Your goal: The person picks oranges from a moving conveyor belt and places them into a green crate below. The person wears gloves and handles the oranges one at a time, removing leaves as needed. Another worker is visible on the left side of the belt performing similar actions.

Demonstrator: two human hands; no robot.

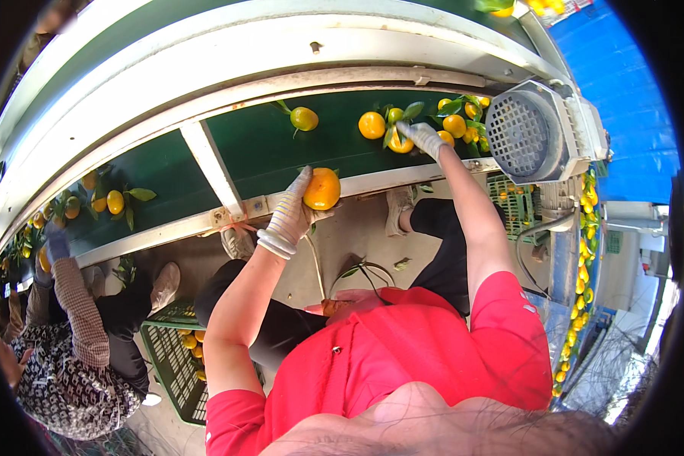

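My left hand (pixel 299 208), in a striped knit glove, holds a large orange mandarin (pixel 322 188) over the near edge of a green conveyor belt (pixel 251 142). My right hand (pixel 424 138), gloved in white, reaches over the belt with its fingers at an orange mandarin (pixel 400 142) under leaves; whether they grip it I cannot tell. Another orange mandarin (pixel 371 125) lies just left of that one. A greenish mandarin with a leaf (pixel 304 118) sits alone farther left. Several leafy mandarins (pixel 455 126) are grouped right of my right hand, beside the motor.
A motor with a grille (pixel 521 132) stands at the belt's right end. White metal rails (pixel 376 181) edge the belt. A co-worker (pixel 74 365) sits at left, hands at the belt. Green plastic crates (pixel 174 365) stand below, one holding mandarins. A fruit-filled line runs down the right.
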